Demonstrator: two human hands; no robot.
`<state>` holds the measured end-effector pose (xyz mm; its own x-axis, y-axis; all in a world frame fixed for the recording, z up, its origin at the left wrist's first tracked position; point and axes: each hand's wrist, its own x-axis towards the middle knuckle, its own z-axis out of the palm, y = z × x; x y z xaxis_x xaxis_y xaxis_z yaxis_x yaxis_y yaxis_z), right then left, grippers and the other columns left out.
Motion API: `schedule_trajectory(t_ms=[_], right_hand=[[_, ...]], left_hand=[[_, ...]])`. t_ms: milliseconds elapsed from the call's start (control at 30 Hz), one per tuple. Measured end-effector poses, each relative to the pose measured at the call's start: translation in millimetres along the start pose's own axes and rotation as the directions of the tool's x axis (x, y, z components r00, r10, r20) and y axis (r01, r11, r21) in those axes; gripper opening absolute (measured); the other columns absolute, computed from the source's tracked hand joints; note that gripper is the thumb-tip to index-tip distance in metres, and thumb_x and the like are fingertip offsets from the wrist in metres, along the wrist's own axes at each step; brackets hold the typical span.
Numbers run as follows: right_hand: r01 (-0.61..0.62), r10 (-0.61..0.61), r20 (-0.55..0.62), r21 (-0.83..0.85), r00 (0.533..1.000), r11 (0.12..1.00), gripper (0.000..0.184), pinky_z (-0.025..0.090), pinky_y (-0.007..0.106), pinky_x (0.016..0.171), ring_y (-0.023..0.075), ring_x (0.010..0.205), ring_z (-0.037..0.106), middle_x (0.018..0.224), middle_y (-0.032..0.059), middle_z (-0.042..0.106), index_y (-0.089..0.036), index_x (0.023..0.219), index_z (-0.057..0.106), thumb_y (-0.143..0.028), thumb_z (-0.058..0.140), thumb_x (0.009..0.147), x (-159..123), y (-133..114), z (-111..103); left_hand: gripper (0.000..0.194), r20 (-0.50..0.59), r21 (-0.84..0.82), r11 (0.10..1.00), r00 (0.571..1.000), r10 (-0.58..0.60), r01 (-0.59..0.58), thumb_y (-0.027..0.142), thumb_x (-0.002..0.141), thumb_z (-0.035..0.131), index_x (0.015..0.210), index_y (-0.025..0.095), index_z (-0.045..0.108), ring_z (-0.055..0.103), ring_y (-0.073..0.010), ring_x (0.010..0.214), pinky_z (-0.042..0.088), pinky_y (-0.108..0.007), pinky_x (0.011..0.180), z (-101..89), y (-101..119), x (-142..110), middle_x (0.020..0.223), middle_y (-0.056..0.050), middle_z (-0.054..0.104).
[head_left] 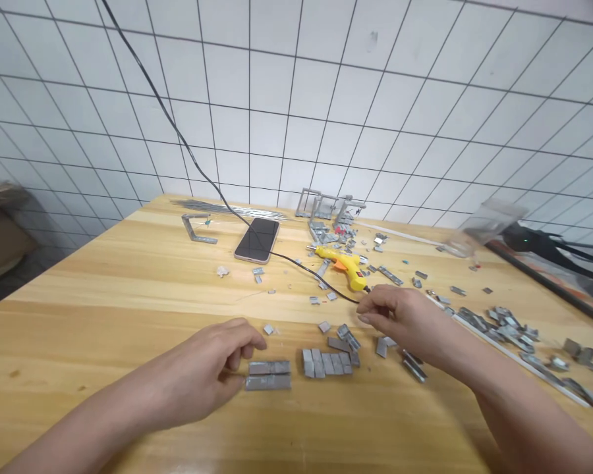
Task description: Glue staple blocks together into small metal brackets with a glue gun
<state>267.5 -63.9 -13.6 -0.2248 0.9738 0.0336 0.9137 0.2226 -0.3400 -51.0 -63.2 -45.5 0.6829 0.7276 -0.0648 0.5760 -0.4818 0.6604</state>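
Grey metal clips (268, 375), joined in a short block, lie on the wooden table (103, 309) touching the fingertips of the left hand (207, 368), which curls loosely without gripping. The right hand (400, 319) hovers pinched above loose clips (348, 337); whether it holds one cannot be told. A yellow glue gun (346, 264) lies just beyond.

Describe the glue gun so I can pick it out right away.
On the wooden table, look just right of the phone, beyond the right hand. The glue gun lies among grey metal bits, a black cord trailing from it. It is the only yellow thing there.
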Motion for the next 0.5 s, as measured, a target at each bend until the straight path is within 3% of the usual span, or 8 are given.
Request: schedule_trajectory(t_ms=[300,500], right_hand=[[0.011,-0.011,-0.065,-0.003,0.998,1.0,0.018,0.044,0.026,0.063,0.0156,0.07,0.062,0.076,0.0004,0.068,-0.021,0.071,0.063,-0.013,0.051,0.082,0.7,-2.0,0.1],[-0.014,0.01,-0.142,-0.028,0.99,1.0,0.02,0.045,0.03,0.067,0.0191,0.076,0.063,0.083,0.0044,0.07,-0.02,0.082,0.069,-0.015,0.05,0.085,4.3,2.2,-0.6]], left_hand=[[0.032,-0.014,-0.03,1.0,1.0,-0.009,0.009,0.016,0.079,0.05,0.11,0.024,0.055,0.051,-0.0133,0.071,0.043,-0.022,0.066,3.5,-4.7,0.1,0.086,0.0,0.057],[0.032,-0.018,-0.095,0.995,1.0,-0.02,0.019,0.021,0.079,0.051,0.111,0.024,0.058,0.053,-0.0136,0.073,0.047,-0.023,0.07,-1.0,-3.8,0.4,0.09,-0.001,0.06]])
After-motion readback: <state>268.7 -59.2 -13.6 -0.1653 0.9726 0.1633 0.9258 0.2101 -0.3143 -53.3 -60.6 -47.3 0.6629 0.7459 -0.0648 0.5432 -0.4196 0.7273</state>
